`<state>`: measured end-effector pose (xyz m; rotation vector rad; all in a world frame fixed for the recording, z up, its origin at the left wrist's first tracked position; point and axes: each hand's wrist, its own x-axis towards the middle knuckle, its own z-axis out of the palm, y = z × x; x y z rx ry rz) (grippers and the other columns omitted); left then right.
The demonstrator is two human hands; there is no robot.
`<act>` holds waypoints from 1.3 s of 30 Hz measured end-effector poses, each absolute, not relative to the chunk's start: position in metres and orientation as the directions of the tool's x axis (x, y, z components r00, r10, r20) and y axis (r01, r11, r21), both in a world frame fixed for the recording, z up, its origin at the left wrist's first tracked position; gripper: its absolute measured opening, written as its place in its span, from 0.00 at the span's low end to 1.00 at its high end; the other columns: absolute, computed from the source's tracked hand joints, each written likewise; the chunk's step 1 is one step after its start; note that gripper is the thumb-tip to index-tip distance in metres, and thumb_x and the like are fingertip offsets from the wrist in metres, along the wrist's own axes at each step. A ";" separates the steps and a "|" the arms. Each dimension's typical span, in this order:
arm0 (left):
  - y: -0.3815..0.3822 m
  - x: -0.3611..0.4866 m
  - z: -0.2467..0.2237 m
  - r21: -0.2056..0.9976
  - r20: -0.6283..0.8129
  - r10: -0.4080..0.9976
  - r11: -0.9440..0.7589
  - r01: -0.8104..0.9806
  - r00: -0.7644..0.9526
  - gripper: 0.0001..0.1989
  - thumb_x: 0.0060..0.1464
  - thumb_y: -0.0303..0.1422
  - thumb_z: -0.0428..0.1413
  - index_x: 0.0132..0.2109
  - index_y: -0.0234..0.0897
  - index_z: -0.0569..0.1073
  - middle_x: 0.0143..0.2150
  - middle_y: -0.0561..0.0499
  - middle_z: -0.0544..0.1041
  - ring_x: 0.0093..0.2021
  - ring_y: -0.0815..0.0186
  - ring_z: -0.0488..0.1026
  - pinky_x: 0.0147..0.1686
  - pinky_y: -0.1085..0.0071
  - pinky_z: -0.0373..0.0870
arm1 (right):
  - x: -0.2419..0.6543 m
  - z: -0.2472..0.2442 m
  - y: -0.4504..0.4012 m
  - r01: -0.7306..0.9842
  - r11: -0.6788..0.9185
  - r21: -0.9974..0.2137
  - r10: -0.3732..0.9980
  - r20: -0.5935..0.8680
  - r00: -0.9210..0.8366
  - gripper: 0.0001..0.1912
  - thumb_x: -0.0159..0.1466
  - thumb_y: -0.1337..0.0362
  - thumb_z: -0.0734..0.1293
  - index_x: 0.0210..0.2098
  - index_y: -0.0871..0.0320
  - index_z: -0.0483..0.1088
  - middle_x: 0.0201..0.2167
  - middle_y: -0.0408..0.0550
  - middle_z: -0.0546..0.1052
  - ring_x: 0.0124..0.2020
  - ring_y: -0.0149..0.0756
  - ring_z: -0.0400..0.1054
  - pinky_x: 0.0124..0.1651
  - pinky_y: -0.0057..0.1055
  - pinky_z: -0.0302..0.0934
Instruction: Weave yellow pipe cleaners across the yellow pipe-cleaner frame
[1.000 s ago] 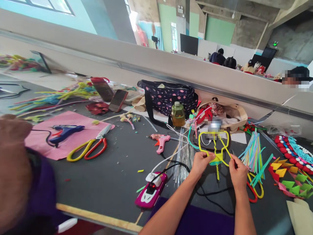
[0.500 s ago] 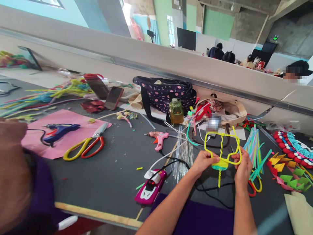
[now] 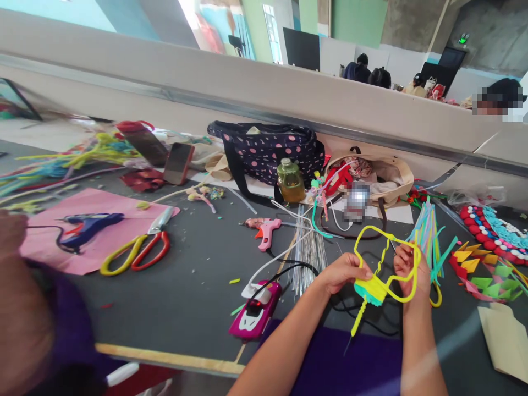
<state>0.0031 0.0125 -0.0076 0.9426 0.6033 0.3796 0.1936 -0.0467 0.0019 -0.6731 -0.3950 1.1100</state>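
A bent frame of yellow pipe cleaners (image 3: 377, 286) has a twisted middle strand, a turquoise wrapped underside and a twisted stem ending in bare wire. My left hand (image 3: 345, 272) pinches its wrapped base between thumb and fingers. At the frame's right side, my right hand (image 3: 411, 269) is closed, its fingertips pinched together beside the loop, which passes in front of the hand. A thin dark tip shows by those fingertips; what it belongs to is unclear. Behind the right hand lies a bundle of pastel pipe cleaners (image 3: 427, 234).
Bare wires (image 3: 309, 258), a pink glue gun (image 3: 264, 228) and a magenta car-shaped power strip (image 3: 256, 313) lie left of my hands. Scissors (image 3: 142, 253) and a blue glue gun (image 3: 93, 225) rest farther left. Another person's arm (image 3: 25, 308) is at the left edge.
The yellow frame has tilted, its stem swinging down to the left and its loops to the right. My right hand has shifted slightly up and right. The view has turned a little.
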 end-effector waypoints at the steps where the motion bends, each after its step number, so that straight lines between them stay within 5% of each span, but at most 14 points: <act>1: 0.013 0.003 -0.008 0.843 -0.312 0.551 0.536 -0.041 0.774 0.14 0.30 0.36 0.71 0.25 0.31 0.79 0.21 0.49 0.76 0.22 0.70 0.70 0.26 0.75 0.64 | 0.195 0.002 -0.048 -0.685 0.299 -0.664 0.907 -0.027 0.421 0.11 0.54 0.60 0.73 0.31 0.56 0.68 0.23 0.37 0.61 0.21 0.24 0.55 0.16 0.18 0.50; 9: 0.013 0.000 -0.004 0.826 -0.245 0.584 0.544 -0.149 0.774 0.14 0.30 0.35 0.71 0.24 0.30 0.79 0.21 0.50 0.75 0.22 0.72 0.69 0.25 0.76 0.63 | 0.212 -0.015 -0.048 -0.685 0.350 -0.639 0.870 -0.050 0.491 0.15 0.54 0.63 0.73 0.25 0.56 0.60 0.19 0.31 0.58 0.15 0.19 0.49 0.14 0.14 0.48; 16: 0.021 -0.001 -0.004 0.820 -0.269 0.764 0.501 -0.277 0.586 0.17 0.30 0.37 0.71 0.28 0.30 0.79 0.24 0.49 0.78 0.24 0.69 0.71 0.28 0.73 0.66 | 0.224 -0.022 -0.052 -0.583 0.561 -0.588 0.708 -0.026 0.706 0.10 0.55 0.63 0.73 0.31 0.58 0.68 0.26 0.37 0.70 0.19 0.18 0.56 0.17 0.14 0.52; 22: 0.018 0.001 -0.003 0.836 -0.261 0.777 0.479 -0.269 0.573 0.16 0.31 0.38 0.71 0.27 0.31 0.80 0.24 0.48 0.78 0.23 0.69 0.71 0.27 0.74 0.65 | 0.182 -0.009 -0.042 -0.614 0.261 -0.745 0.868 -0.098 0.488 0.15 0.60 0.53 0.68 0.40 0.56 0.73 0.37 0.46 0.77 0.23 0.22 0.60 0.19 0.19 0.54; 31: 0.016 0.003 -0.003 0.814 -0.272 0.741 0.517 -0.263 0.614 0.17 0.30 0.38 0.71 0.27 0.29 0.79 0.23 0.48 0.77 0.23 0.69 0.71 0.27 0.74 0.66 | 0.163 -0.001 -0.047 -0.618 0.169 -0.768 0.945 -0.052 0.324 0.16 0.55 0.51 0.71 0.37 0.54 0.73 0.31 0.42 0.72 0.22 0.23 0.58 0.17 0.18 0.53; 39: 0.014 0.007 -0.003 0.876 -0.262 0.801 0.432 -0.216 0.538 0.15 0.32 0.37 0.69 0.26 0.30 0.78 0.22 0.49 0.76 0.22 0.70 0.69 0.25 0.74 0.62 | 0.149 0.001 -0.047 -0.314 0.115 -0.943 0.874 -0.054 0.483 0.15 0.52 0.58 0.74 0.37 0.58 0.75 0.23 0.40 0.71 0.20 0.25 0.61 0.20 0.23 0.57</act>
